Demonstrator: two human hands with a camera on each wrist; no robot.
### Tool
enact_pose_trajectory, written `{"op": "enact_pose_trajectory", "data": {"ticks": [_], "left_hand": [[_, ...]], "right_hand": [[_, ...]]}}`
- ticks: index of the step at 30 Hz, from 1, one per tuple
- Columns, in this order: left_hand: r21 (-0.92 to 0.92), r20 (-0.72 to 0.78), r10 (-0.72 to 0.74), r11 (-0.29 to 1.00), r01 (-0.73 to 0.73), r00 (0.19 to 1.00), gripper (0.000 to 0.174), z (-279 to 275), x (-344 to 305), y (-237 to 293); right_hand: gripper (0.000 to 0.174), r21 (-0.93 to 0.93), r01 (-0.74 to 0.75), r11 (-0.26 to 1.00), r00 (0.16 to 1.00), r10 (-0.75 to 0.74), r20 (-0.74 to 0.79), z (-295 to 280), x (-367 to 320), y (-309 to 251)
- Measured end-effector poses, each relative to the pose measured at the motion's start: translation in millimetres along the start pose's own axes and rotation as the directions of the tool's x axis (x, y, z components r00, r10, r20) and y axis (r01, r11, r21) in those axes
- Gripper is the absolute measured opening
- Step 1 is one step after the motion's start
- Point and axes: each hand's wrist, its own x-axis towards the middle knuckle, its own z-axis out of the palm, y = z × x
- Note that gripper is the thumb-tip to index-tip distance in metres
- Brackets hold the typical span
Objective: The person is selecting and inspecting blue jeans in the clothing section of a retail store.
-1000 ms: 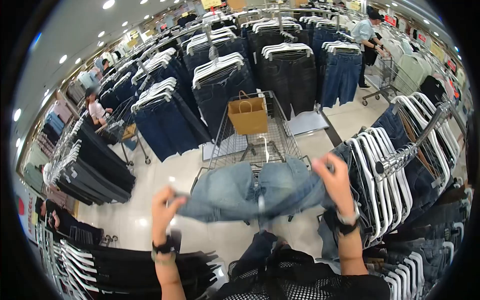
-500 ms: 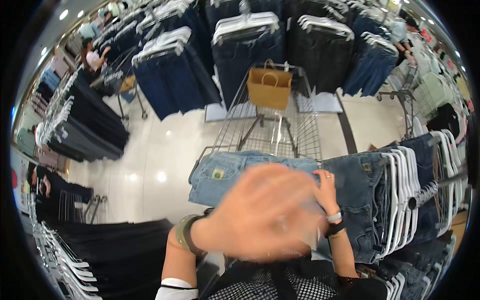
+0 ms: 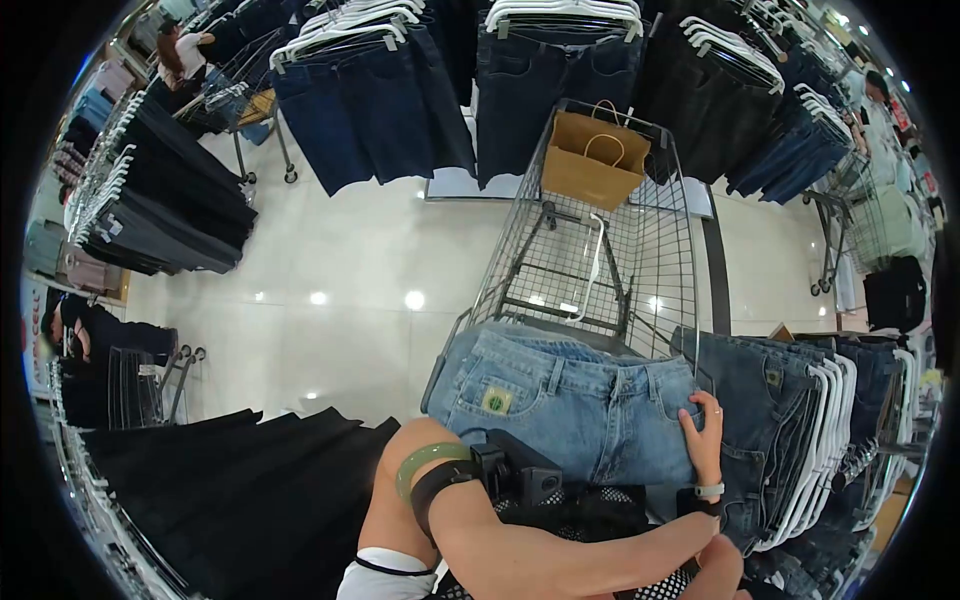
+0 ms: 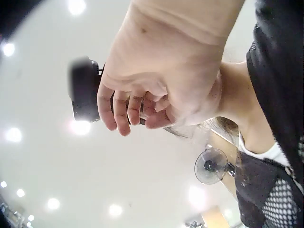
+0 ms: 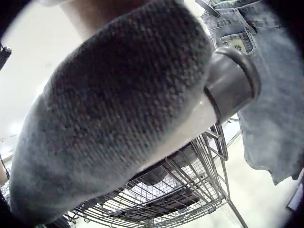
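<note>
Light-blue denim shorts (image 3: pixel 580 410) with a green patch on one side lie draped over the handle end of a wire shopping cart (image 3: pixel 690 270). Curled over the right edge of the shorts are the fingers of my right hand (image 3: pixel 705 435). In the right wrist view, denim (image 5: pixel 118 95) fills much of the frame, and the grey handle end (image 5: pixel 235 85) sticks out beside it. My left arm is bent across my chest, with a green bangle (image 3: pixel 425 465) on it. Close to my neck, my left hand (image 4: pixel 152 76) has loosely curled fingers; nothing shows gripped in it.
A brown paper bag (image 3: pixel 596 160) and a white hanger (image 3: pixel 592 270) are in the cart. Denim on white hangers (image 3: pixel 825 440) hangs close at right, black garments (image 3: pixel 240 500) at near left. Dark jeans (image 3: pixel 560 100) hang behind the cart. A person (image 3: pixel 180 60) stands at far left.
The shorts, earlier stretched between both hands, now lie on the cart's handle end. My left hand has come up towards my neck. The head view has tilted down and turned left.
</note>
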Motion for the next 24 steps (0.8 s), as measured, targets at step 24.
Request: {"op": "enact_pose_trajectory", "data": {"ticks": [24], "left_hand": [[0.628,0.667,-0.658,0.749,0.212,0.35,0.011,39,-18,-11]], "right_hand": [[0.037,-0.169,0.374,0.912,0.621,-0.11,0.776,235,331,76]]}}
